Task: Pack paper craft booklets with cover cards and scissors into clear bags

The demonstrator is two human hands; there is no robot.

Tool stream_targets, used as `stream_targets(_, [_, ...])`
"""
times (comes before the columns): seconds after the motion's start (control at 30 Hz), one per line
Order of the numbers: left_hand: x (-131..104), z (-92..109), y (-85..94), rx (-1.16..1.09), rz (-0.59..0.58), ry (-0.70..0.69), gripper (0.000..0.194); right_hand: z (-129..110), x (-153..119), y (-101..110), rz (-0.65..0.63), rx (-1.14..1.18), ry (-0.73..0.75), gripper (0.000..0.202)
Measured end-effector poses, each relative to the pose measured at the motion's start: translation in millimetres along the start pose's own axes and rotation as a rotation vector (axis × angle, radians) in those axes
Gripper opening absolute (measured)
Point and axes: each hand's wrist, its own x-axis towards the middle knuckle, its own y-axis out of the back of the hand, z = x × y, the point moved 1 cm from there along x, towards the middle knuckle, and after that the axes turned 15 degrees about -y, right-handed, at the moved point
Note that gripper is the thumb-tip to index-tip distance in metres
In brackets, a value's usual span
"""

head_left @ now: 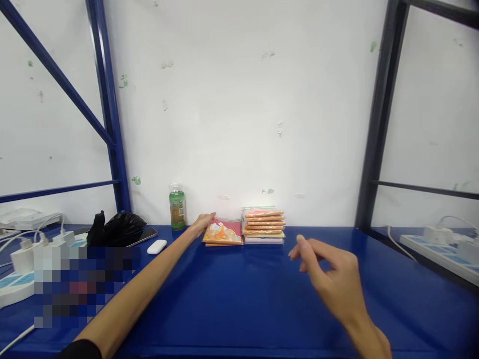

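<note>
My left hand [204, 223] reaches far forward to the left edge of a flat picture packet [223, 233], orange and red with a white and orange drawing. It touches the packet's upper left corner, but most of its fingers are hidden, so the grip is unclear. At least one more thin packet lies under that one. Just right of it stands a neat stack of similar packets [263, 227] in shiny clear wrap, mostly orange-edged. Nearer to me, my right hand [329, 274] hovers above the blue table with loosely curled fingers, thumb apart and nothing held.
A green-labelled bottle [177, 207] stands behind my left forearm. Further left are a white earbud case [157, 247], a phone [144, 236], a black plastic bag [118, 229] and plugged-in chargers [24, 257]. A power strip [441, 252] with cables lies at right. Metal posts flank the white wall.
</note>
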Motion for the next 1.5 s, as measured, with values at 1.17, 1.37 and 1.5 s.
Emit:
stream_targets(1.17, [-162.3, 64.6, -73.5, 0.529, -0.487, -1.192, 0.038, 50.6, 10.9, -58.1, -0.319, 0.727, -0.923, 0.035])
stream_targets(1.37, [-177.1, 95.0, -31.9, 0.541, -0.423, -0.764, 0.033, 56.9, 9.8, -51.7, -0.324, 0.755, -0.945, 0.034])
stream_targets(1.5, [-167.5, 83.1, -3.1, 0.47, -0.392, -0.445, 0.035, 50.9, 4.9, -54.7, -0.469, 0.807, -1.023, 0.043])
